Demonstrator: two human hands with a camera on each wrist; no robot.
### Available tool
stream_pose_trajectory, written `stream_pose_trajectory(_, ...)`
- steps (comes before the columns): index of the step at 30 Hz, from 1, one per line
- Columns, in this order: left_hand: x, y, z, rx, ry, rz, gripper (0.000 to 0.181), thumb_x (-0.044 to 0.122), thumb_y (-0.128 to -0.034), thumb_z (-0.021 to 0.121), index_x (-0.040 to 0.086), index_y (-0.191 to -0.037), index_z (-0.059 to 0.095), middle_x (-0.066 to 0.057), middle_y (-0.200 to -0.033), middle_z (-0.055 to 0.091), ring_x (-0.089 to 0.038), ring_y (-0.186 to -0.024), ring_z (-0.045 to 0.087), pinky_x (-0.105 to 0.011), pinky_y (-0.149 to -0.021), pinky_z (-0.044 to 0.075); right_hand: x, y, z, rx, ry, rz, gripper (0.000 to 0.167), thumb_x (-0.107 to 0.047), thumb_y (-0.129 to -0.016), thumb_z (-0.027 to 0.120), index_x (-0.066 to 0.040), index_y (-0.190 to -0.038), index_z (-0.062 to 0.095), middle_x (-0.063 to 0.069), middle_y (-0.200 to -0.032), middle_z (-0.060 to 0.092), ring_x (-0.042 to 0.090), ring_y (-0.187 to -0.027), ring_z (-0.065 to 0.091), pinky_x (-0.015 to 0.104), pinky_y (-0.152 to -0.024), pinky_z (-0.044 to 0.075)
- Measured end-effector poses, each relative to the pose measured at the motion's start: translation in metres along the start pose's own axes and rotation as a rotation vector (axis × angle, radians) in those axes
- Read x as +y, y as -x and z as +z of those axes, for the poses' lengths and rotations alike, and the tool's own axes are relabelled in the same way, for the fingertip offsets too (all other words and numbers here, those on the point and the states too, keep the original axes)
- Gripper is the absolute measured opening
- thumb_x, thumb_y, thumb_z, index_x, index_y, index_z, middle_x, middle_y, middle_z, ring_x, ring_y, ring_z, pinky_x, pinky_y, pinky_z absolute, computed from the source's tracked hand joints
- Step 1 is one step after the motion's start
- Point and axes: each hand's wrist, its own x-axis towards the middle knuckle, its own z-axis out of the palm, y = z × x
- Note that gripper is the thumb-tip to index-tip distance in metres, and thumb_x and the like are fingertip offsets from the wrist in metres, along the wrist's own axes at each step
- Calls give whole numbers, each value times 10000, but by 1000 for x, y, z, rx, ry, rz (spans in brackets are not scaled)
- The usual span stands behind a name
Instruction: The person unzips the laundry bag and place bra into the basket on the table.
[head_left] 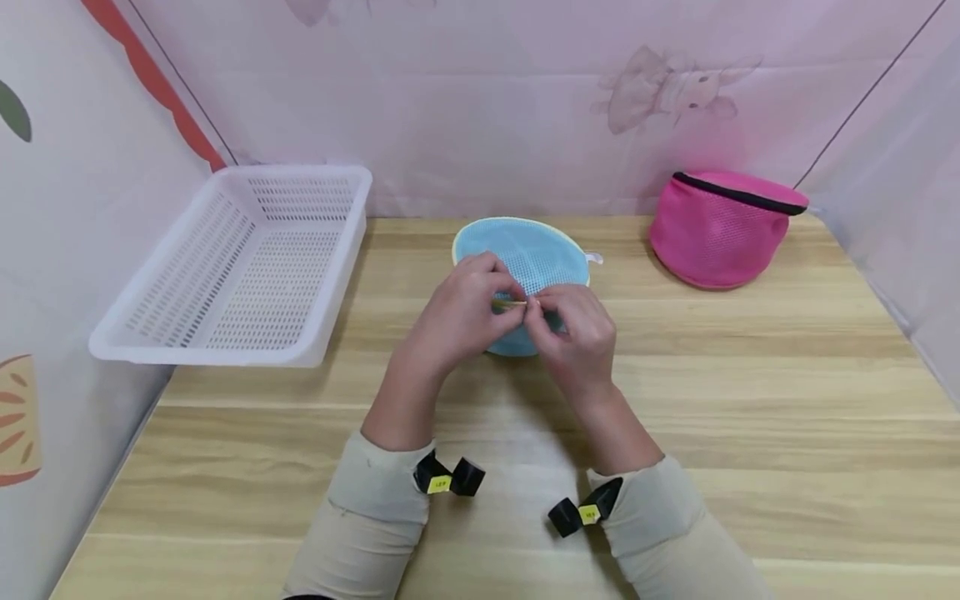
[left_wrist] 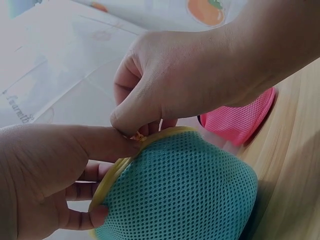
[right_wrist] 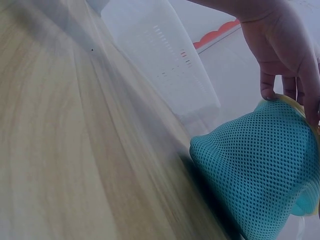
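Near the middle of the table, a blue mesh laundry bag (head_left: 517, 242) with yellow edging sits below both hands. My left hand (head_left: 472, 308) grips the bag's yellow rim, its thumb on one side and its fingers on the other. My right hand (head_left: 573, 329) pinches at the same rim, its fingertips meeting the left hand's. In the left wrist view, a small orange bit (left_wrist: 137, 136) shows between the fingertips, too covered to identify. The mesh side (right_wrist: 255, 160) of the bag bulges downward in the right wrist view.
A white plastic basket (head_left: 318, 329) with slotted walls stands on the left. At the back right is a pink mesh bag (head_left: 723, 233) with a black-edged top. A pink printed sheet (head_left: 480, 108) hangs behind the wooden table (head_left: 750, 483). A white tag (head_left: 595, 258) sticks out from the blue bag.
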Motion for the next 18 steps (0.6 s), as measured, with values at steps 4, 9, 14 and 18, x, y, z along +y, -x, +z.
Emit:
stream_pose_trajectory(4, 1, -2, 0, -1, -7, 5, 97, 196, -862, 741, 114, -893, 784, 8, -924, 586, -158, -896, 498, -250, -735, 469, 1, -3, -1, 2, -5, -9, 139, -68, -859, 667, 29, -765, 699, 122, -765, 702, 253, -744, 666, 380, -734, 564)
stream_pose_trajectory(9, 0, -3, -1, 20, -39, 47, 85, 179, -853, 732, 103, -856, 768, 4, -914, 606, -172, -904, 513, -261, -755, 469, 1, -3, -1, 8, 0, -15, 140, -66, -859, 662, 27, -761, 697, 120, -765, 703, 253, -740, 665, 381, -731, 562)
stream_pose_trajectory(14, -2, -3, -4, 21, -20, 46, 75, 178, -844, 742, 106, -824, 749, 6, -912, 593, -172, -902, 512, -276, -762, 463, 1, -5, -1, 3, -4, -27, 141, -67, -855, 656, 22, -752, 692, 114, -763, 705, 253, -743, 669, 383, -735, 560)
stream_pose_trajectory(18, -6, -2, -5, 18, 1, 34, 68, 161, -846, 721, 110, -804, 733, 10, -914, 590, -166, -917, 515, -276, -771, 468, 2, -4, -1, 13, -3, -39, 137, -52, -841, 648, 24, -733, 685, 116, -752, 703, 256, -727, 669, 388, -720, 560)
